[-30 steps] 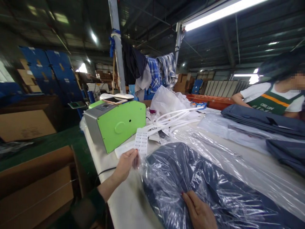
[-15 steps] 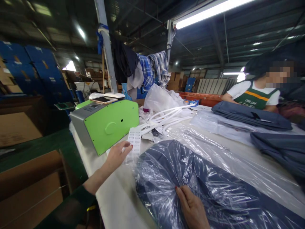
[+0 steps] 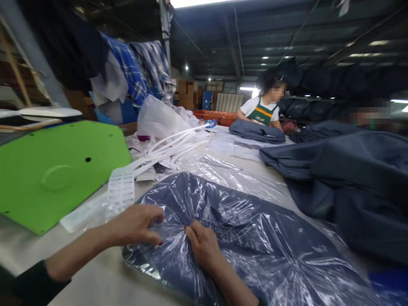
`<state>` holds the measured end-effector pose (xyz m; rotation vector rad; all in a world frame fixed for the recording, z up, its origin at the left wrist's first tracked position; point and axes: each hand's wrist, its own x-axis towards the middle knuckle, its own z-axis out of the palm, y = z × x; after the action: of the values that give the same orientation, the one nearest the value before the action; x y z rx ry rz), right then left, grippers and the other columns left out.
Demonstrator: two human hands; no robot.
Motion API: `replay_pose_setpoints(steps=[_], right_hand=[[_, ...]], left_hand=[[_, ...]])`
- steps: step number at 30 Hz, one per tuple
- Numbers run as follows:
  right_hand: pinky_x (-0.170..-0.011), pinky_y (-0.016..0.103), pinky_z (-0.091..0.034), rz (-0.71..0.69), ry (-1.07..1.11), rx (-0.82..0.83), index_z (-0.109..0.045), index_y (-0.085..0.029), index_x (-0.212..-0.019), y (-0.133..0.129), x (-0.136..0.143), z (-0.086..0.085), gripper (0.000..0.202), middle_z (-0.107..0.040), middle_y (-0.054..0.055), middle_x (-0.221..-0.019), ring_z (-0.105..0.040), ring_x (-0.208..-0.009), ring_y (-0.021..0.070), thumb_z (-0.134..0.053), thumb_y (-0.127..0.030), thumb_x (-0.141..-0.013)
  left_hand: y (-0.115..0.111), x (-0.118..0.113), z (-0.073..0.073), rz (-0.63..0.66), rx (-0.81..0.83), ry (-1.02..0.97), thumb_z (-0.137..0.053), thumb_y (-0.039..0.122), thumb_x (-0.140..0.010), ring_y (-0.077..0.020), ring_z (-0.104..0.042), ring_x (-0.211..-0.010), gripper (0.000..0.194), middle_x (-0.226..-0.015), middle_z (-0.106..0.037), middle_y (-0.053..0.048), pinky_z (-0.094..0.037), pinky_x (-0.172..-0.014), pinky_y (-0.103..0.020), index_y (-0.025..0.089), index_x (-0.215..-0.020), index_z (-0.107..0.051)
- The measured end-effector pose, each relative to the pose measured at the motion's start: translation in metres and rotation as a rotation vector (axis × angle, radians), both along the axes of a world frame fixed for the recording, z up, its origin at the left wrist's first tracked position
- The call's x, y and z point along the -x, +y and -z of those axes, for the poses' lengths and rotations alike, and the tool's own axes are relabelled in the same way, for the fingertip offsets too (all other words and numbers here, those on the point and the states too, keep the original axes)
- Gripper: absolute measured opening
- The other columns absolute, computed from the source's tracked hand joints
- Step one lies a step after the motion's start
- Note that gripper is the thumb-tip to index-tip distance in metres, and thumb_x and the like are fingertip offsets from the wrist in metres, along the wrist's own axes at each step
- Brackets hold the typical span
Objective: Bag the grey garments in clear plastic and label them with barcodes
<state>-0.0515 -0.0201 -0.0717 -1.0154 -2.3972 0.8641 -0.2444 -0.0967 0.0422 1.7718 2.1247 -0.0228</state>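
Note:
A dark blue folded garment in a clear plastic bag (image 3: 255, 229) lies across the table in front of me. My right hand (image 3: 204, 244) is closed on the gathered plastic near the bag's left part, and creases fan out from the grip. My left hand (image 3: 137, 225) hovers at the bag's left end with thumb and fingers apart. No object shows between them, though a small label on a fingertip could be hidden. Just beyond the left hand is a white sheet of printed labels (image 3: 121, 187), blurred, beside the green-sided machine (image 3: 63, 170).
White plastic strips (image 3: 172, 146) and a translucent bag (image 3: 159, 117) lie behind the label sheet. Flat clear bags (image 3: 223, 170) cover the table's middle. Dark blue fabric (image 3: 347, 182) is heaped at the right. Across the table stands a person in a green apron (image 3: 263, 112).
My left hand has left the label sheet and come right, to the bag's end. My right hand keeps hold of the plastic. The view has swung right, and dark fabric at the right is raised.

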Motion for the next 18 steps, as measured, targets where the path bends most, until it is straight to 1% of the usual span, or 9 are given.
replay_pose_setpoints(steps=[2,4,6,8,10,11,13,15,18], right_hand=[[-0.061,0.026,-0.029,0.013,-0.03,0.001,-0.055,-0.021,-0.074,-0.001,0.001,-0.002,0.034,-0.065,-0.001,-0.069,-0.061,-0.067,0.0143,-0.035,-0.04,-0.095],[-0.062,0.027,-0.029,0.02,-0.062,0.004,-0.057,-0.021,-0.077,-0.002,0.003,-0.004,0.031,-0.066,0.0,-0.072,-0.061,-0.068,0.0144,-0.038,-0.038,-0.095],[-0.063,0.027,-0.03,0.011,-0.094,0.013,-0.059,-0.021,-0.079,-0.003,0.005,-0.01,0.029,-0.067,0.001,-0.074,-0.06,-0.069,0.0148,-0.04,-0.036,-0.095],[-0.062,0.027,-0.031,-0.014,-0.125,0.037,-0.061,-0.021,-0.079,-0.001,0.006,-0.018,0.028,-0.067,0.001,-0.074,-0.059,-0.07,0.0152,-0.043,-0.035,-0.094],[-0.059,0.025,-0.032,-0.078,-0.149,0.084,-0.062,-0.02,-0.074,0.006,0.003,-0.031,0.027,-0.064,0.0,-0.071,-0.057,-0.068,0.0138,-0.048,-0.036,-0.091],[-0.057,0.023,-0.032,-0.122,-0.162,0.114,-0.061,-0.02,-0.07,0.011,-0.001,-0.038,0.026,-0.061,-0.002,-0.066,-0.055,-0.065,0.0125,-0.052,-0.036,-0.089],[-0.052,0.021,-0.03,-0.203,-0.193,0.175,-0.059,-0.02,-0.062,0.023,-0.015,-0.052,0.023,-0.053,-0.006,-0.057,-0.05,-0.057,0.0101,-0.064,-0.033,-0.08],[-0.049,0.02,-0.029,-0.24,-0.227,0.219,-0.058,-0.02,-0.059,0.033,-0.033,-0.06,0.019,-0.049,-0.008,-0.051,-0.047,-0.051,0.0091,-0.07,-0.027,-0.072],[-0.051,0.021,-0.031,-0.186,-0.246,0.202,-0.059,-0.019,-0.062,0.041,-0.058,-0.06,0.015,-0.054,-0.006,-0.056,-0.049,-0.054,0.0097,-0.063,-0.02,-0.077]], left_hand=[[0.007,-0.008,0.004,0.032,-0.018,0.011,-0.068,0.041,-0.063,-0.0222,-0.054,-0.075,0.027,-0.08,-0.062,-0.002,-0.028,-0.063,-0.028,0.021,-0.079,-0.059],[0.013,-0.013,0.015,0.057,-0.039,-0.014,-0.062,0.04,-0.065,-0.0206,-0.052,-0.07,0.022,-0.074,-0.061,-0.002,-0.026,-0.061,-0.028,0.021,-0.072,-0.056],[0.018,-0.013,0.03,0.056,-0.016,-0.169,-0.055,0.045,-0.066,-0.0172,-0.047,-0.062,0.025,-0.062,-0.054,0.0,-0.024,-0.058,-0.027,0.02,-0.063,-0.052],[0.023,-0.008,0.046,-0.004,0.002,-0.402,-0.05,0.051,-0.064,-0.0141,-0.04,-0.057,0.033,-0.054,-0.044,0.003,-0.024,-0.056,-0.026,0.019,-0.056,-0.048],[0.027,0.0,0.059,-0.08,-0.015,-0.578,-0.052,0.055,-0.059,-0.0121,-0.034,-0.056,0.037,-0.052,-0.039,0.004,-0.025,-0.055,-0.024,0.019,-0.054,-0.046],[0.028,0.003,0.063,-0.104,-0.028,-0.624,-0.053,0.055,-0.057,-0.0114,-0.032,-0.055,0.037,-0.052,-0.038,0.005,-0.025,-0.055,-0.024,0.019,-0.053,-0.046],[0.029,0.007,0.067,-0.118,-0.04,-0.651,-0.055,0.053,-0.056,-0.0108,-0.031,-0.055,0.036,-0.051,-0.037,0.005,-0.023,-0.054,-0.024,0.018,-0.053,-0.046],[0.03,0.008,0.069,-0.112,-0.042,-0.657,-0.056,0.051,-0.057,-0.0109,-0.031,-0.055,0.035,-0.052,-0.038,0.005,-0.023,-0.054,-0.024,0.018,-0.053,-0.045],[0.03,0.007,0.07,-0.111,-0.061,-0.65,-0.055,0.05,-0.058,-0.0112,-0.033,-0.056,0.033,-0.054,-0.039,0.005,-0.024,-0.054,-0.025,0.019,-0.055,-0.044]])
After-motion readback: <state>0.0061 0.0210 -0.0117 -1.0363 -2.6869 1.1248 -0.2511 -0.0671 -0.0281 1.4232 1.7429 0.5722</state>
